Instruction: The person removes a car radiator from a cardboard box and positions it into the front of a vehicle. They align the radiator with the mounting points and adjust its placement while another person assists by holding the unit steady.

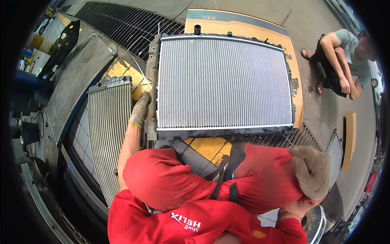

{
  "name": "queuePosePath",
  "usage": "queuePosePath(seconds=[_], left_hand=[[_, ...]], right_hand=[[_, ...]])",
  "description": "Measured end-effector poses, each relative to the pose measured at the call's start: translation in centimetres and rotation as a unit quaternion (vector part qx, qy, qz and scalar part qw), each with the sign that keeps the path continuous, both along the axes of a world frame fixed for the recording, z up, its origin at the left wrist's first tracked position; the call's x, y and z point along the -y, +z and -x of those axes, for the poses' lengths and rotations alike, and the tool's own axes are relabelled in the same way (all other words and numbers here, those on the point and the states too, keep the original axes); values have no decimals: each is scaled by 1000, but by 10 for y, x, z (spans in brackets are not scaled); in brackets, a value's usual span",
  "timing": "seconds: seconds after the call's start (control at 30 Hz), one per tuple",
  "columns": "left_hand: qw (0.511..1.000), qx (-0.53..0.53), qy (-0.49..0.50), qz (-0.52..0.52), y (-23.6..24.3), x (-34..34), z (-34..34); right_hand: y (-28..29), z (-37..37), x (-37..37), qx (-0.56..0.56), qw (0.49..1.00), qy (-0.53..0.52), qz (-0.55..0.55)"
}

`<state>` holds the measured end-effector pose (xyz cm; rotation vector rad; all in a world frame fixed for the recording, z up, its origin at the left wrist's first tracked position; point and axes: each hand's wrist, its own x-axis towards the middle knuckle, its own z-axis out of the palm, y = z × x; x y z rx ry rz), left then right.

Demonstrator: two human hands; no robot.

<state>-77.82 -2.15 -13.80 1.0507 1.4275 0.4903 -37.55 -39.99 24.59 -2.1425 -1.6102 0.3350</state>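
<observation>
My left hand (140,109), in a knit work glove, grips the dull metal bracket (152,65) along the left side of a large silver radiator (223,85) with black end tanks. The radiator lies on an opened cardboard box (237,19). A narrower, older radiator (109,138) lies just left of my left hand and forearm. My right hand (308,175), also gloved, rests at my red-clad right knee (264,175); how its fingers lie is unclear.
Another person (345,65) crouches at the right. Floor grates (118,26) run behind and beside the box, over yellow and grey tiles (207,148). A metal ramp (73,85) and workshop gear crowd the left. A cardboard strip (349,142) stands at the right.
</observation>
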Motion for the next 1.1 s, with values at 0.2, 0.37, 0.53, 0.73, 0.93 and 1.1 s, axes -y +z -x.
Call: queuePosePath(seconds=[0.2, 0.37, 0.53, 0.73, 0.93, 1.1], left_hand=[[972, 223, -53, 49, 7, 5, 10], [925, 356, -79, 107, 15, 3, 7], [981, 189, -36, 19, 33, 9, -7], [996, 67, -53, -6, 35, 1, -7], [998, -27, -55, 4, 4, -11, 3], [990, 104, -89, -24, -34, -40, 8]], right_hand=[[0, -4, 5, -74, 996, -46, 32], [1, -4, 3, -73, 995, -46, 44], [2, -4, 8, -33, 997, -47, 53], [3, -5, 6, -36, 998, -29, 31], [-5, -6, 0, -72, 996, 4, -43], [-20, -19, 16, 6, 999, 45, -24]])
